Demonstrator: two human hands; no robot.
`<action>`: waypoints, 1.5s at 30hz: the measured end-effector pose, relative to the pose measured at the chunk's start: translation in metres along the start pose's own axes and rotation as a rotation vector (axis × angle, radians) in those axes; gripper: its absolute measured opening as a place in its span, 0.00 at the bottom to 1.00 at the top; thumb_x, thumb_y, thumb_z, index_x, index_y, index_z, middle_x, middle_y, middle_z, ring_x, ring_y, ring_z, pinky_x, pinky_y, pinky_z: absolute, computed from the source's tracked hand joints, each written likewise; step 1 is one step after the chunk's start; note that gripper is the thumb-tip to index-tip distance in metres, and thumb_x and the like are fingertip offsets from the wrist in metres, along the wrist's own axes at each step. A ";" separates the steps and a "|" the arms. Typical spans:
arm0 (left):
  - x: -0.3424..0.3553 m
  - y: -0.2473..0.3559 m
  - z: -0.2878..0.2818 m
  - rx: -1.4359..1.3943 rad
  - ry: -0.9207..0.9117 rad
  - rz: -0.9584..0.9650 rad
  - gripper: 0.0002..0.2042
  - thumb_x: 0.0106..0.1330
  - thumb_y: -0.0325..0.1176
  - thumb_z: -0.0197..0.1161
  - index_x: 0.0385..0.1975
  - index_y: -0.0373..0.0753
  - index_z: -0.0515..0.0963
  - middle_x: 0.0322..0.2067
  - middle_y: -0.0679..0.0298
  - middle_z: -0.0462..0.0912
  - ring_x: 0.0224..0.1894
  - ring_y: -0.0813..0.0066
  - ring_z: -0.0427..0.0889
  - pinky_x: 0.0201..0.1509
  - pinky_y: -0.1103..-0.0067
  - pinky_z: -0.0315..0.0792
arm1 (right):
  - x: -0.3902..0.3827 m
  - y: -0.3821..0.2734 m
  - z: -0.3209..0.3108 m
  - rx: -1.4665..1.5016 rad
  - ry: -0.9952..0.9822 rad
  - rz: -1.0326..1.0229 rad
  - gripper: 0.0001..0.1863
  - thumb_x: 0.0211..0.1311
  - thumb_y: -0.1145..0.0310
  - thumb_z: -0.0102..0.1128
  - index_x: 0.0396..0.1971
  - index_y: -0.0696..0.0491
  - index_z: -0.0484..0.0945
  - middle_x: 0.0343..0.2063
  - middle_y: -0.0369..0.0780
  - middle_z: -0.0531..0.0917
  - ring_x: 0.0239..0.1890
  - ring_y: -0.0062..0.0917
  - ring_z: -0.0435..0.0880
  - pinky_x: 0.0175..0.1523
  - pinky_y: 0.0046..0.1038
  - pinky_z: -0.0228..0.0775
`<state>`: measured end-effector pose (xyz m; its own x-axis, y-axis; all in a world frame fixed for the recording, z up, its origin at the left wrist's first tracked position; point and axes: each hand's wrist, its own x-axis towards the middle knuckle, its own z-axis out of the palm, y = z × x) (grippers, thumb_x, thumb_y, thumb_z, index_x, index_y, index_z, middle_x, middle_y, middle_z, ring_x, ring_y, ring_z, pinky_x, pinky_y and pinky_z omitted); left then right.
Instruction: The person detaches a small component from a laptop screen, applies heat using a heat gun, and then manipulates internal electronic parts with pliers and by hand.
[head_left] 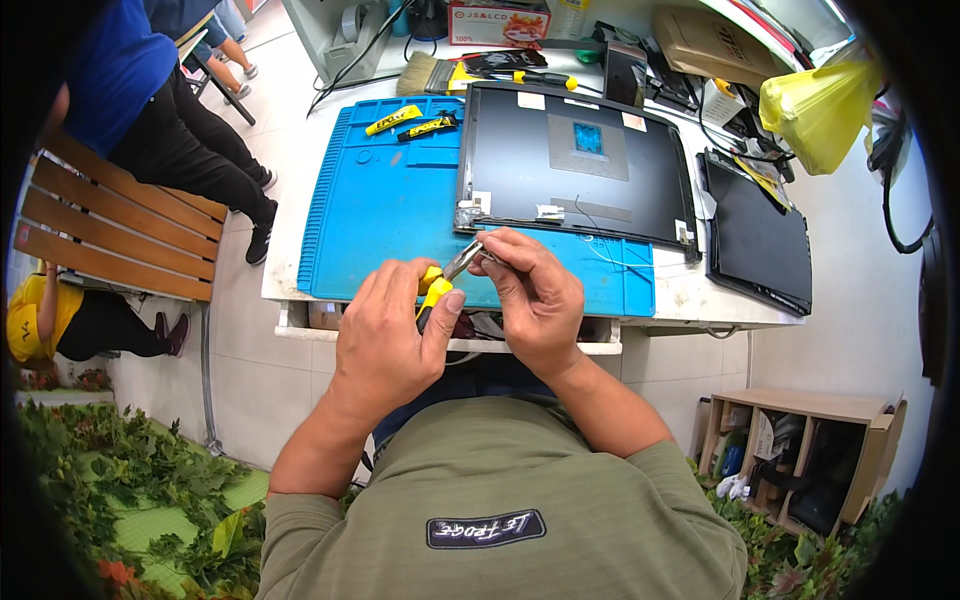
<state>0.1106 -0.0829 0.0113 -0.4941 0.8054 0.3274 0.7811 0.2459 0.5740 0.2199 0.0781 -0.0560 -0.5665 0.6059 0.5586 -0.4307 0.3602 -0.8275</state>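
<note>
Olive-green shirt (560, 455), short sleeves (300, 535); dark, round-cornered patch (486, 530) on the front, pale lettering. Left hand (388, 325) and right hand (540, 298) bare. Dark-blue lower garment (490, 376), likely trousers, mostly hidden.

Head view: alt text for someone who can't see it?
A person's left hand grips pliers with yellow-and-black handles, while the right hand is pinched at their tip. Beyond them, a dark laptop lid lies partly on a blue mat, with two small tubes to its left.
</note>
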 end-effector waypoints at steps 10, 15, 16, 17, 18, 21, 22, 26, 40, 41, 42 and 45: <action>-0.001 -0.002 0.007 -0.013 0.058 0.034 0.18 0.83 0.44 0.65 0.53 0.32 0.81 0.37 0.50 0.82 0.38 0.48 0.84 0.42 0.60 0.77 | -0.002 -0.001 0.002 -0.069 0.029 -0.038 0.17 0.70 0.88 0.70 0.56 0.61 0.88 0.55 0.51 0.91 0.56 0.35 0.93 0.58 0.31 0.91; -0.001 0.000 0.009 -0.057 0.033 -0.007 0.19 0.81 0.44 0.68 0.53 0.30 0.80 0.39 0.49 0.83 0.38 0.48 0.86 0.43 0.60 0.79 | -0.003 0.000 0.003 -0.083 0.046 -0.041 0.17 0.69 0.88 0.70 0.56 0.60 0.88 0.54 0.51 0.92 0.57 0.35 0.93 0.59 0.32 0.90; -0.001 0.001 0.008 -0.072 0.020 -0.028 0.20 0.79 0.43 0.69 0.53 0.29 0.80 0.40 0.49 0.83 0.39 0.48 0.86 0.44 0.60 0.80 | -0.003 -0.001 0.003 -0.080 0.049 -0.038 0.17 0.69 0.88 0.70 0.56 0.60 0.88 0.54 0.51 0.92 0.57 0.35 0.93 0.60 0.32 0.90; -0.001 0.001 0.009 -0.079 0.029 -0.020 0.20 0.79 0.43 0.69 0.53 0.29 0.80 0.40 0.49 0.83 0.38 0.48 0.86 0.43 0.60 0.80 | -0.003 -0.001 0.003 -0.066 0.052 -0.034 0.17 0.70 0.88 0.70 0.56 0.60 0.88 0.54 0.50 0.92 0.57 0.35 0.93 0.60 0.32 0.90; -0.001 0.000 0.009 -0.087 0.037 -0.011 0.19 0.79 0.43 0.70 0.53 0.29 0.80 0.39 0.49 0.83 0.38 0.48 0.86 0.42 0.60 0.80 | -0.003 -0.001 0.003 -0.051 0.055 -0.030 0.17 0.70 0.88 0.70 0.56 0.60 0.88 0.54 0.50 0.92 0.57 0.35 0.93 0.60 0.32 0.90; -0.001 -0.003 0.010 -0.112 0.054 0.021 0.19 0.81 0.43 0.68 0.54 0.30 0.80 0.38 0.49 0.82 0.35 0.50 0.86 0.40 0.63 0.79 | -0.004 0.000 0.002 -0.009 0.052 -0.010 0.17 0.70 0.88 0.70 0.56 0.60 0.88 0.54 0.51 0.91 0.57 0.34 0.93 0.60 0.32 0.89; -0.001 -0.004 0.010 -0.121 0.058 0.032 0.18 0.82 0.43 0.67 0.55 0.31 0.80 0.37 0.49 0.81 0.34 0.50 0.85 0.39 0.64 0.78 | -0.004 0.000 0.002 0.005 0.049 -0.003 0.17 0.70 0.88 0.70 0.56 0.61 0.88 0.55 0.51 0.91 0.57 0.34 0.93 0.60 0.32 0.90; 0.000 -0.005 0.008 -0.126 0.056 0.042 0.18 0.82 0.42 0.68 0.54 0.31 0.80 0.37 0.50 0.81 0.34 0.52 0.84 0.38 0.66 0.77 | -0.005 0.000 0.001 0.086 0.033 0.039 0.16 0.73 0.87 0.68 0.57 0.62 0.88 0.56 0.50 0.90 0.56 0.32 0.92 0.59 0.31 0.90; 0.003 -0.009 0.003 -0.132 0.052 0.080 0.17 0.78 0.41 0.71 0.50 0.31 0.80 0.35 0.49 0.82 0.32 0.47 0.84 0.35 0.61 0.77 | 0.003 -0.011 -0.008 0.359 -0.049 0.282 0.11 0.81 0.79 0.64 0.57 0.64 0.86 0.54 0.47 0.89 0.51 0.30 0.93 0.58 0.34 0.93; 0.003 -0.010 0.003 -0.132 0.050 0.077 0.17 0.78 0.41 0.71 0.50 0.31 0.80 0.35 0.49 0.82 0.32 0.47 0.84 0.35 0.61 0.77 | 0.003 -0.011 -0.008 0.357 -0.051 0.286 0.11 0.81 0.78 0.64 0.57 0.64 0.86 0.54 0.47 0.89 0.51 0.30 0.93 0.57 0.34 0.93; 0.002 -0.011 0.003 -0.132 0.049 0.073 0.17 0.78 0.41 0.71 0.50 0.31 0.80 0.36 0.49 0.82 0.32 0.46 0.84 0.35 0.61 0.77 | 0.004 -0.012 -0.007 0.354 -0.053 0.289 0.11 0.81 0.78 0.64 0.57 0.65 0.86 0.53 0.47 0.89 0.51 0.30 0.94 0.57 0.34 0.93; 0.001 -0.012 0.003 -0.134 0.043 0.062 0.18 0.78 0.41 0.71 0.51 0.30 0.80 0.36 0.49 0.82 0.33 0.46 0.85 0.35 0.61 0.77 | 0.005 -0.013 -0.008 0.345 -0.061 0.300 0.11 0.81 0.78 0.64 0.57 0.65 0.86 0.52 0.46 0.90 0.50 0.30 0.94 0.56 0.34 0.93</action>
<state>0.1018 -0.0832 0.0021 -0.4645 0.7923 0.3956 0.7541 0.1197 0.6457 0.2282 0.0818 -0.0429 -0.7381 0.6003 0.3078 -0.4437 -0.0882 -0.8918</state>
